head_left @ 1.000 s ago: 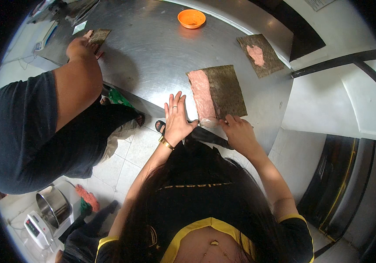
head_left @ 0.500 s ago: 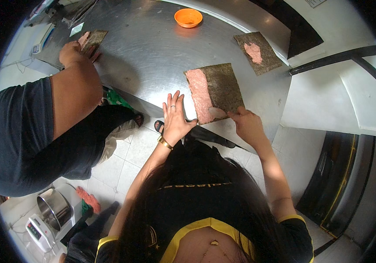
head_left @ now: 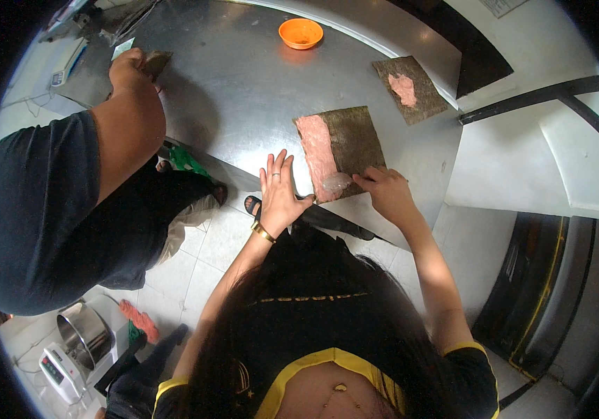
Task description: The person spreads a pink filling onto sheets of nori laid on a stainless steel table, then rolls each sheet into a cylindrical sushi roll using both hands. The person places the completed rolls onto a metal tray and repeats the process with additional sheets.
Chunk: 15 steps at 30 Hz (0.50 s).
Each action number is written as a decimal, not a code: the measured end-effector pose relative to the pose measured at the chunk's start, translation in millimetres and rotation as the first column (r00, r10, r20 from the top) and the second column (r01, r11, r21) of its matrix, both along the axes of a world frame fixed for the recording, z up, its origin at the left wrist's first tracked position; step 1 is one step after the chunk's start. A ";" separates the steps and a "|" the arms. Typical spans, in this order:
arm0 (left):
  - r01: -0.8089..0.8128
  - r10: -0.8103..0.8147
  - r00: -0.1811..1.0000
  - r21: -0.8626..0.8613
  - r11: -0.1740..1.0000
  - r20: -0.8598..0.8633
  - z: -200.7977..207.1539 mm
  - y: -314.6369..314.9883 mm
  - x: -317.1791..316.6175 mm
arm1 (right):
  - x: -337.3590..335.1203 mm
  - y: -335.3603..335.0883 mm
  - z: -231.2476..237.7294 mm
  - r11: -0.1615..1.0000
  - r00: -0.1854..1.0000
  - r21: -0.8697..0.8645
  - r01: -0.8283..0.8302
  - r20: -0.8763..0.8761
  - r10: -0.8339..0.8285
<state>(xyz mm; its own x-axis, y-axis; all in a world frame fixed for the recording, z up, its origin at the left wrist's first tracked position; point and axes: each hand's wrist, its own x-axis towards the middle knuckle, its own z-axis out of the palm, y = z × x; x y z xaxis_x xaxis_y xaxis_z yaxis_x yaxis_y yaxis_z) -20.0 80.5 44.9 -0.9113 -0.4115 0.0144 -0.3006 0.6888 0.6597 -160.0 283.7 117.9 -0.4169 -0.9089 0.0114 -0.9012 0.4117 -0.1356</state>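
A dark seaweed sheet [head_left: 357, 143] lies on the steel table in front of me, with a strip of pink paste [head_left: 318, 148] spread down its left side. My right hand [head_left: 390, 194] is closed around the handle of a translucent spoon [head_left: 336, 182]. The spoon's rounded end rests on the lower part of the paste. My left hand [head_left: 283, 195] lies at the table's front edge with fingers stretched out. Its thumb touches the sheet's near left corner or sits just beside it.
Another seaweed sheet [head_left: 425, 94] carrying a pink paste lump [head_left: 403, 90] lies at the far right. An orange bowl [head_left: 300, 33] stands at the back of the steel table [head_left: 243, 91]. On the left, a co-worker's arm [head_left: 128, 133] reaches over a third sheet [head_left: 156, 64].
My right hand and the spoon have shifted slightly left, farther onto the paste. My left hand has barely moved. The co-worker's hand has moved up and away along their sheet.
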 end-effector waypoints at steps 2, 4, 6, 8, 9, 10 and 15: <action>0.001 -0.001 1.000 0.003 1.000 0.000 1.1 -0.1 -0.4 | -12.9 -12.1 -7.7 0.999 1.000 0.036 -0.018 -0.003 0.018; 0.002 -0.002 1.000 0.005 1.000 0.004 0.9 0.1 -1.3 | -25.5 -24.0 -10.3 1.000 0.999 0.008 -0.020 -0.030 0.020; 0.005 -0.005 1.000 0.006 1.000 0.014 0.6 0.5 -1.3 | -39.0 -36.4 -14.1 0.999 0.998 -0.044 -0.025 -0.056 0.023; -0.003 0.003 1.000 0.002 1.000 0.030 2.1 -0.2 -0.6 | -55.8 -53.1 -20.3 0.991 0.996 -0.125 -0.047 -0.083 0.037; -0.001 0.001 1.000 0.001 1.000 0.028 3.9 0.0 -0.3 | -64.8 -61.5 -23.2 0.988 0.993 -0.147 -0.052 -0.116 0.035; 0.000 0.000 1.000 -0.001 1.000 0.026 4.8 0.0 -0.2 | -74.2 -70.3 -27.1 0.984 0.988 -0.170 -0.058 -0.149 0.032; 0.018 -0.018 1.000 0.013 1.000 0.015 7.7 0.9 -1.2 | -96.0 -93.1 -21.6 0.974 0.992 -0.222 0.049 -0.105 -0.074</action>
<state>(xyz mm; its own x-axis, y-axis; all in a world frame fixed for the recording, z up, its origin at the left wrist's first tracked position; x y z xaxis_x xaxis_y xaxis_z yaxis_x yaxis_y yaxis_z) -21.2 81.5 52.6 -0.9186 -0.3951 -0.0044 -0.2980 0.6853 0.6645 -256.0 190.6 96.3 -0.4568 -0.8516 0.2572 -0.8895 0.4385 -0.1280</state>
